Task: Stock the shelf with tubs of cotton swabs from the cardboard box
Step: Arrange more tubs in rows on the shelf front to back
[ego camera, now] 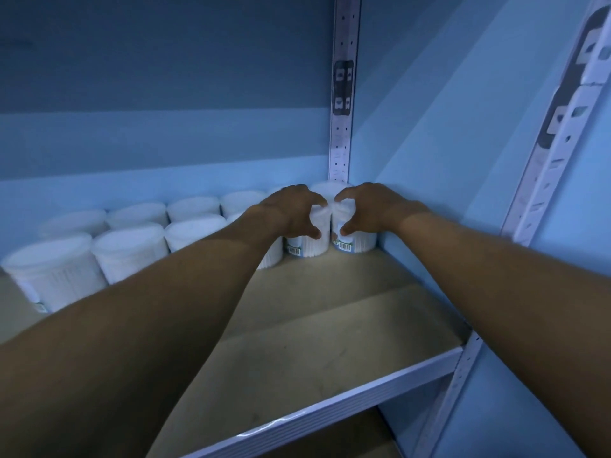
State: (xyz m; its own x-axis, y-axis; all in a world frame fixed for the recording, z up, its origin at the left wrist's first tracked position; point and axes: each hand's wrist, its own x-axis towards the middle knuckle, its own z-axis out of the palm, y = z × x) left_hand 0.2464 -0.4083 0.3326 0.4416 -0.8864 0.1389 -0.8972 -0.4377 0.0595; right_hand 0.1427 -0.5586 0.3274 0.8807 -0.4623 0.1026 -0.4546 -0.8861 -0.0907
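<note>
At the back right corner of the shelf (pixel 330 312), the left hand (pixel 291 209) and right hand (pixel 370 206) each grip a tub: left tub (pixel 297 247), right tub (pixel 355 242). Light, rigid, probably slick plastic; best held around the sides.

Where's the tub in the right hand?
Head view: the white round plastic tub sits in the shelf's back right corner, beside the left hand's tub.

blue wall (pixel 165 94), perforated metal upright (pixel 344 94) in corner, lower board (pixel 347 438)
</note>
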